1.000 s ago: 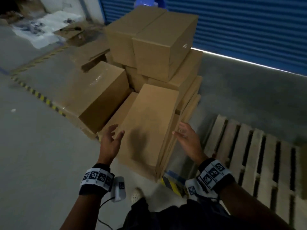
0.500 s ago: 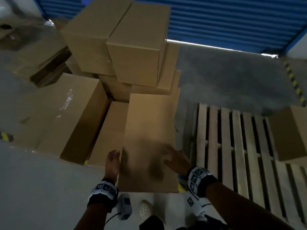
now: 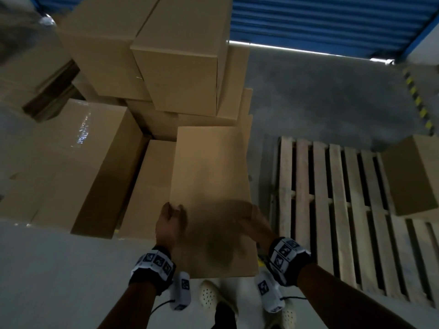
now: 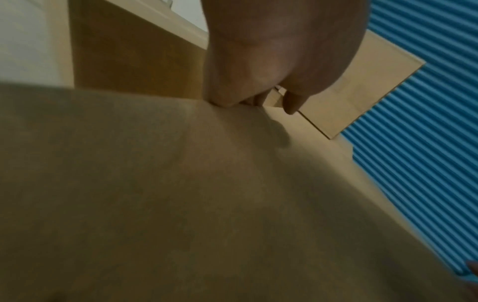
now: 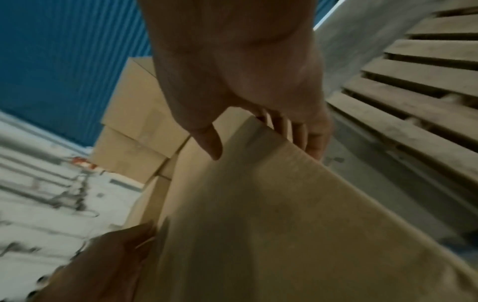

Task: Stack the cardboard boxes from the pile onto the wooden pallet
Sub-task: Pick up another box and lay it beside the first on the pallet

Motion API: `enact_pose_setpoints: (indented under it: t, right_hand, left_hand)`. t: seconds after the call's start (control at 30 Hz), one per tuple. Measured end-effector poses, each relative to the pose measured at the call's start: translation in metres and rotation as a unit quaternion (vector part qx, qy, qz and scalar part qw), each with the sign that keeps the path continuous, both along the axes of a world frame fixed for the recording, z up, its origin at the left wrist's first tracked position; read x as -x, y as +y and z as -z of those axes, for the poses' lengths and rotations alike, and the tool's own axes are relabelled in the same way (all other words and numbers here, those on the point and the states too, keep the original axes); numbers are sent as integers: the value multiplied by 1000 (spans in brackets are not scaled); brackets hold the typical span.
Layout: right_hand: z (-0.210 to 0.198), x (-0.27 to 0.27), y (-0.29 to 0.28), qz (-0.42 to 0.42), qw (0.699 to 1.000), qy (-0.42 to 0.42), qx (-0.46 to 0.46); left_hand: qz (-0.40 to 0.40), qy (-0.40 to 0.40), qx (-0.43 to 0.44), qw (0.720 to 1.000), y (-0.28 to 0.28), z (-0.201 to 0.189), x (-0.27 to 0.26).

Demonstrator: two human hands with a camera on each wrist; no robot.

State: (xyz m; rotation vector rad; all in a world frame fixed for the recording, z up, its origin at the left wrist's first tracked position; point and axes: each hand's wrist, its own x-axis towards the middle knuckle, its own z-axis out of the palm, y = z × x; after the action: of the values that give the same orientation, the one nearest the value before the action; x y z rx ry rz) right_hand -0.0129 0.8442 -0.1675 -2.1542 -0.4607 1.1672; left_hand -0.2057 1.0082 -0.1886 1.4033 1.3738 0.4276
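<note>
A long flat cardboard box point(image 3: 211, 186) lies on top of the low front of the pile, its near end toward me. My left hand point(image 3: 174, 210) grips its left edge; in the left wrist view the left hand point(image 4: 258, 102) has fingers over that edge and the thumb above the box's top face point(image 4: 207, 194). My right hand point(image 3: 248, 212), blurred, holds the right edge; in the right wrist view the right hand point(image 5: 261, 139) has fingers down the side of the box point(image 5: 258, 214) and the thumb over the top. The wooden pallet point(image 3: 339, 210) lies right of the pile.
One cardboard box point(image 3: 415, 176) stands on the pallet's far right. Taller stacked boxes point(image 3: 180, 67) rise behind the held box, and a big taped box point(image 3: 78, 162) lies to its left. A blue roller door point(image 3: 332, 22) closes off the back. My feet point(image 3: 211, 298) are just below the box.
My view has moved closer and over the pile. Both hands went from hovering beside the long box to taking hold of its left and right edges near my end.
</note>
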Motion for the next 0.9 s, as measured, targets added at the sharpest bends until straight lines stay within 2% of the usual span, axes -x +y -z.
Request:
enact_pose_setpoints:
  t: [0.13, 0.2, 0.27, 0.37, 0.47, 0.53, 0.6, 0.63, 0.73, 0.8, 0.9]
  right_hand:
    - [-15, 0, -2, -12, 998, -61, 10]
    - [-20, 11, 2, -58, 992, -115, 15]
    - [-21, 29, 5, -131, 973, -188, 10]
    - [-23, 51, 13, -166, 966, -200, -2]
    - [-22, 68, 21, -217, 956, -183, -66]
    - [-18, 75, 25, -285, 933, -198, -101]
    - [-6, 75, 29, -347, 907, -226, -83]
    - [2, 71, 31, -349, 902, -243, -66]
    - [22, 52, 39, -243, 941, -237, -1]
    - [27, 44, 47, -212, 955, -203, 33]
    - [37, 49, 63, -161, 986, -48, -10]
  left_hand:
    - [8, -10, 28, 1000, -2, 6, 12]
    - [32, -11, 60, 998, -4, 11, 20]
    - [45, -19, 111, 993, -9, 0, 23]
    - [59, -60, 134, 987, -9, -14, 35]
    - [60, -73, 77, 992, -5, -28, 42]
    - [74, -60, 27, 995, -1, -40, 43]
    - [86, -34, -25, 995, 5, -48, 47]
    - [90, -18, -30, 995, 9, -51, 49]
    - [58, 17, -2, 998, 26, -51, 56]
    - [27, 23, 30, 999, 41, -43, 64]
    - [-37, -2, 90, 995, 58, -30, 73]
